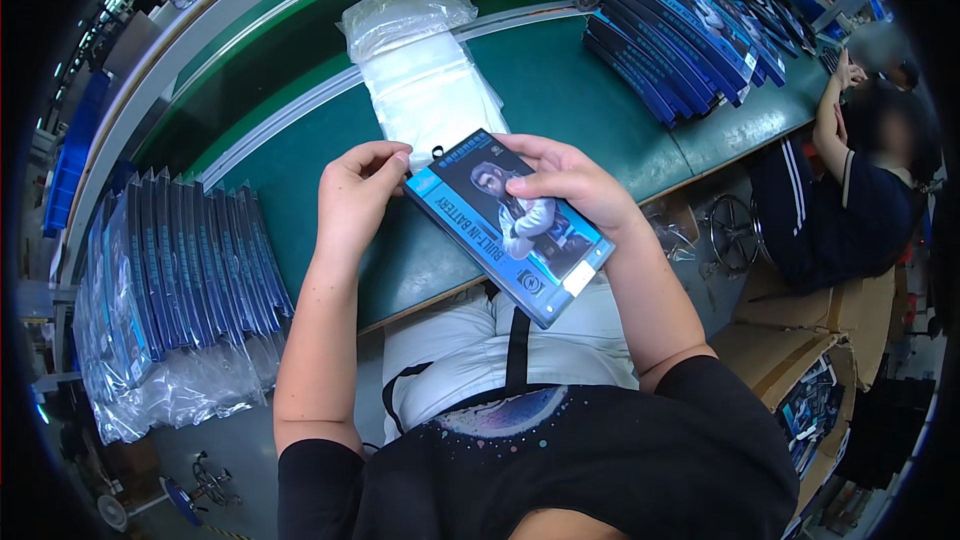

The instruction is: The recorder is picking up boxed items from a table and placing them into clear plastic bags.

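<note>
My right hand point(578, 183) grips a flat blue and black retail box point(510, 225), its thumb across the printed front and its fingers behind. The box is tilted over the table's front edge, with a small black hanging tab at its top. Close to the box's upper left corner, my left hand point(362, 185) pinches the near edge of a clear plastic bag, thumb and forefinger pressed together. That edge belongs to a stack of flat clear bags point(425, 90) running away from me; part of it is hidden behind the box.
Many bagged boxes point(190, 270) stand in a row at the left of the green table point(540, 80). More blue boxes point(660, 45) are stacked at the far right. A seated person point(850, 180) is at right, near an open carton point(830, 380) holding packages.
</note>
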A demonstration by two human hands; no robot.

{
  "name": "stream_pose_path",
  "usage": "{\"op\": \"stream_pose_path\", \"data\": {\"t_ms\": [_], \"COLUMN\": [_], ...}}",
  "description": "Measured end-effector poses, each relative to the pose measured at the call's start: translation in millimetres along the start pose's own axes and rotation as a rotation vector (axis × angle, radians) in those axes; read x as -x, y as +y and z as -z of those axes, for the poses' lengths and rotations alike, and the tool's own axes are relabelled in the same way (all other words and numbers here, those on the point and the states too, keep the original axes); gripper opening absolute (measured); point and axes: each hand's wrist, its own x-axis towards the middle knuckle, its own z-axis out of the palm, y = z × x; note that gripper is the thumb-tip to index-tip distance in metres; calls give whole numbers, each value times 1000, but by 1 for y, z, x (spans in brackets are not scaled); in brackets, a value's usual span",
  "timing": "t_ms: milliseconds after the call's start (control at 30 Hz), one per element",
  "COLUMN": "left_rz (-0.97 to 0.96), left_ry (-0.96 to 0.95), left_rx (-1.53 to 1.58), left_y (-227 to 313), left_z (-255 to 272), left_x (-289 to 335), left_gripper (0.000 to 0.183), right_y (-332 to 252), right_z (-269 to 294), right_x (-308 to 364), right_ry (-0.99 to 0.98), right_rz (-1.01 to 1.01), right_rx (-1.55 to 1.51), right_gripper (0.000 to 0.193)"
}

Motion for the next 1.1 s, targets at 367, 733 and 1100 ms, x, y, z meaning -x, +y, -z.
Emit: {"op": "stream_pose_path", "data": {"t_ms": [367,733,1100], "left_rz": [-604,155,122], "left_ry": [51,-71,-156], "left_rx": [-595,908,903], "left_y": [8,2,29], "left_z": [-2,-15,-28], "left_x": [15,25,44], "left_gripper": [20,38,36], "right_y": [28,29,3], "right_z": [-22,-41,-50], "right_x": [-9,-8,25], "right_ry": [305,244,145], "right_rz": [243,296,344], "right_rx": [232,263,756], "right_gripper": [50,23,95]}}
